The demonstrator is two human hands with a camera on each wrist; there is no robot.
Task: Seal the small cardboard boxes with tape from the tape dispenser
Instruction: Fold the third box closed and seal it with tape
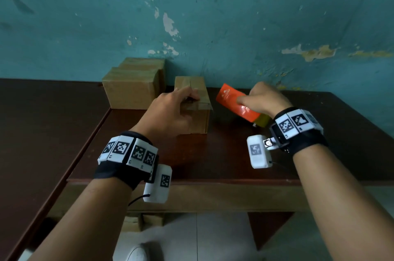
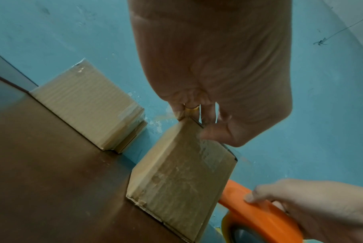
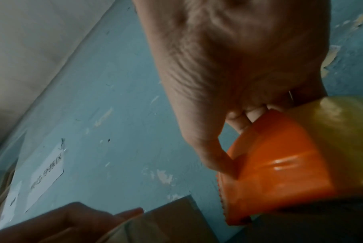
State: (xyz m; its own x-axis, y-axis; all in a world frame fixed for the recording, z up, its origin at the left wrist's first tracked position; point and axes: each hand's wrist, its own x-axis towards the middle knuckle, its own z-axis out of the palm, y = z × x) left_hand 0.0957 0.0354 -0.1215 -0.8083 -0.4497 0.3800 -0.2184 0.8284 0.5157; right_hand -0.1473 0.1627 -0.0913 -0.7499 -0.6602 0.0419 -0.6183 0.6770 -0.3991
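Observation:
A small cardboard box (image 1: pixel 198 121) stands on the dark brown table (image 1: pixel 234 160) near the wall, with clear tape over its top and front face (image 2: pixel 180 177). My left hand (image 1: pixel 187 103) holds the box at its top edge: the fingers reach over the top and the thumb (image 2: pixel 218 136) presses the taped face. Just right of the box, my right hand (image 1: pixel 255 98) grips the orange tape dispenser (image 1: pixel 230 98) above the table. The dispenser's serrated edge (image 3: pixel 222 194) points toward the box (image 3: pixel 166 222), a short gap away. Its yellowish tape roll (image 3: pixel 346 131) sits behind the orange cover.
Two more cardboard boxes (image 1: pixel 130 90) (image 1: pixel 147 63) stand at the back left against the teal wall (image 1: pixel 234 26). A second dark table (image 1: pixel 42 111) adjoins on the left. More cardboard (image 1: pixel 149 220) lies under the table, and a white shoe (image 1: pixel 138 252) is on the floor.

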